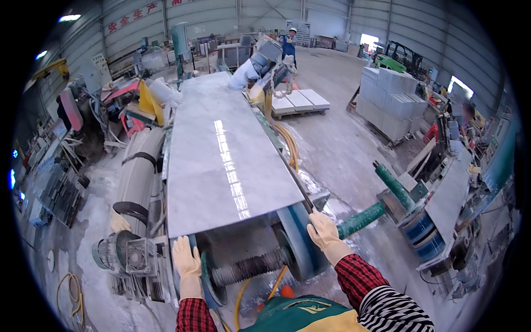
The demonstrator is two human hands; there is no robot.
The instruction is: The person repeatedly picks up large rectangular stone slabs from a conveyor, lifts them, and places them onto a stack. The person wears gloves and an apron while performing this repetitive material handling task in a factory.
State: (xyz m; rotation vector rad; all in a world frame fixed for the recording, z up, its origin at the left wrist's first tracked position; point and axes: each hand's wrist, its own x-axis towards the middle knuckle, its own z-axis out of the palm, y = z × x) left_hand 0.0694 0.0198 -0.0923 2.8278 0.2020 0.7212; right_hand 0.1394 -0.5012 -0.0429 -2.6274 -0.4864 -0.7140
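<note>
A polished pale grey stone slab (199,160) lies flat on a long machine bed in front of me, a bright strip of reflected light down its middle. My left hand (187,260), in a cream rubber glove, rests at the slab's near left corner with the fingers stretched out. My right hand (325,232), gloved alike, lies by the near right corner, over the blue wheel (301,238); its fingers are extended and hold nothing I can see. Between the hands, below the slab's near edge, a ribbed roller shaft (251,268) joins the wheels.
An electric motor (135,255) stands left of the bed, with a spare glove (119,222) on it. Green rollers (362,218) jut in from the right. White slabs (298,101) and pallet stacks (390,102) stand farther off. Yellow hoses (287,141) run along the floor. A person (289,44) stands far back.
</note>
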